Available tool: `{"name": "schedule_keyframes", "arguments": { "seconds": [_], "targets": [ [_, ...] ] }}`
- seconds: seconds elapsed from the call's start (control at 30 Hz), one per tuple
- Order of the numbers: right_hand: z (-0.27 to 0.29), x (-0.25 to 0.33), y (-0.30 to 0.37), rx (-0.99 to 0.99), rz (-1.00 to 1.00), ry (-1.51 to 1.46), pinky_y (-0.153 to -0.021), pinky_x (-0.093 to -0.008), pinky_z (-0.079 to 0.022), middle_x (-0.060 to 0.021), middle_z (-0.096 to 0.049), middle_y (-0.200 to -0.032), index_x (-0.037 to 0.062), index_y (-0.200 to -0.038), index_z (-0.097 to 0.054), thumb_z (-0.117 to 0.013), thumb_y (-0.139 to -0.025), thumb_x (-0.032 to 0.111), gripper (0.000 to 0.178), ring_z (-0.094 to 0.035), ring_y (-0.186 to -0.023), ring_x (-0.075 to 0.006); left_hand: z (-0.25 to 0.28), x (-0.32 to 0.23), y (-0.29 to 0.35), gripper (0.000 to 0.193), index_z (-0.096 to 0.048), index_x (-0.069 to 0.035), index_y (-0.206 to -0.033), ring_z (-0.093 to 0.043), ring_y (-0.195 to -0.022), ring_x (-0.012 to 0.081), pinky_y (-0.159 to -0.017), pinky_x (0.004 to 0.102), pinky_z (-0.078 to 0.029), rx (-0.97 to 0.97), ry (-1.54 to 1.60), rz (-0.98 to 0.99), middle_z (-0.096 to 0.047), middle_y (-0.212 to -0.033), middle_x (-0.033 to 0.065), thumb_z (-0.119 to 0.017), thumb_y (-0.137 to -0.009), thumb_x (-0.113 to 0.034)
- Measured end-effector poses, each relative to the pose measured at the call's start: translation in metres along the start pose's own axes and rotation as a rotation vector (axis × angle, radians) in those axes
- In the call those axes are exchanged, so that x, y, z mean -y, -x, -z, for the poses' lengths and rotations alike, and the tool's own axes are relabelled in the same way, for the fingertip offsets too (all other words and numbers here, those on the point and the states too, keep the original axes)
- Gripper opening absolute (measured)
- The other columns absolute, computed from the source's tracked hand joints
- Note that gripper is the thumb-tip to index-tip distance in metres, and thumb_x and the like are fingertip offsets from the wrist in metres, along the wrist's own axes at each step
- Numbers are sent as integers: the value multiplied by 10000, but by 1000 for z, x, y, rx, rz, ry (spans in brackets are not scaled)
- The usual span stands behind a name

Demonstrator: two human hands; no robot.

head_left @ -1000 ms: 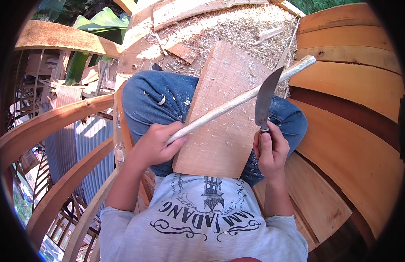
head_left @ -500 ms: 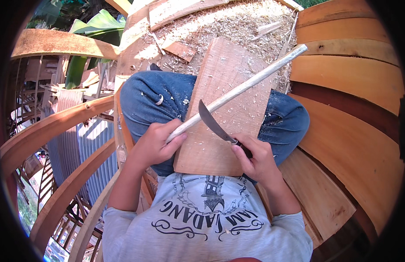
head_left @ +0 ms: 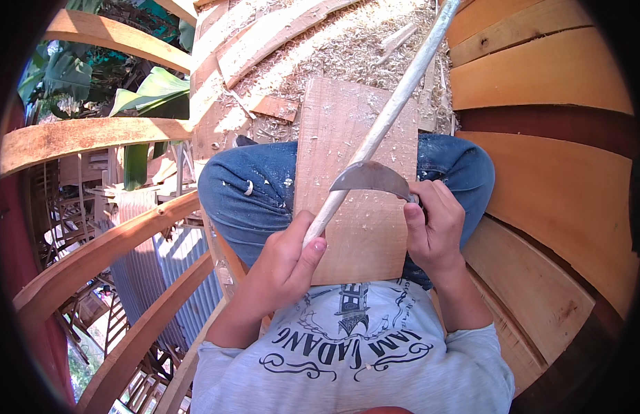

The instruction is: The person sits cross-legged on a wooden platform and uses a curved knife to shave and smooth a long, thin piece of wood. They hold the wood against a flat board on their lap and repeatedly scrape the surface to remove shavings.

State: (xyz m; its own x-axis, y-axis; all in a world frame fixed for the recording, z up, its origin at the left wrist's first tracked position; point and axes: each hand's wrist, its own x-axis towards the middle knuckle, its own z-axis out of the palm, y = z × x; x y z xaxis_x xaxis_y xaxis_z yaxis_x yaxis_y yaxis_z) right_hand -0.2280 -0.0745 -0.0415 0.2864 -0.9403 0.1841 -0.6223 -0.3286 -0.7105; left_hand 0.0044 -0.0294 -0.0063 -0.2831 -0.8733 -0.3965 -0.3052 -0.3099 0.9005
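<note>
My left hand [head_left: 290, 261] is closed round the near end of a long, pale wooden stick [head_left: 380, 129], which slants up and away to the right. In my right hand [head_left: 436, 224] is a knife with a curved, sickle-like blade [head_left: 372, 178]; its handle is mostly hidden by my fingers. The blade lies across the stick a short way above my left hand, seemingly touching it. Beneath both, a flat wooden board [head_left: 361, 234] rests over my crossed legs, with small shavings scattered on it.
Wood shavings [head_left: 334, 48] cover the floor ahead, with a curved plank [head_left: 272, 34] and a reddish wood offcut [head_left: 275, 107] among them. Curved wooden ribs [head_left: 106, 238] stand at my left with gaps between them. Broad planks [head_left: 554, 200] form a wall on my right.
The stick has turned steeper, its far end pointing further away. My right hand has risen, and the blade has swung from slanting up-left to lying nearly level across the stick.
</note>
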Motion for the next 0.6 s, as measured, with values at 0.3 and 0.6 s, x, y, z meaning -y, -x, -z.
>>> {"name": "schedule_keyframes", "arguments": {
  "seconds": [0.3, 0.6],
  "targets": [
    [12, 5, 6, 45, 23, 17, -470, -357, -445, -90, -558, -655, 55, -828, -558, -649, -848, 274, 238, -586, -542, -252, -20, -22, 5, 131, -464, 2, -942, -540, -544, 252, -541, 337, -410, -105, -154, -8, -503, -626, 130, -453, -954, -128],
    [47, -43, -6, -286, -207, 119, -474, -381, -422, -140, -547, -603, 18, -787, -534, -578, -917, 251, 271, -579, -550, -329, -49, -24, 20, 101, -459, -2, -943, -559, -534, 344, -510, 377, -405, -38, -260, 44, -492, -599, 159, -457, -951, -103]
  ]
}}
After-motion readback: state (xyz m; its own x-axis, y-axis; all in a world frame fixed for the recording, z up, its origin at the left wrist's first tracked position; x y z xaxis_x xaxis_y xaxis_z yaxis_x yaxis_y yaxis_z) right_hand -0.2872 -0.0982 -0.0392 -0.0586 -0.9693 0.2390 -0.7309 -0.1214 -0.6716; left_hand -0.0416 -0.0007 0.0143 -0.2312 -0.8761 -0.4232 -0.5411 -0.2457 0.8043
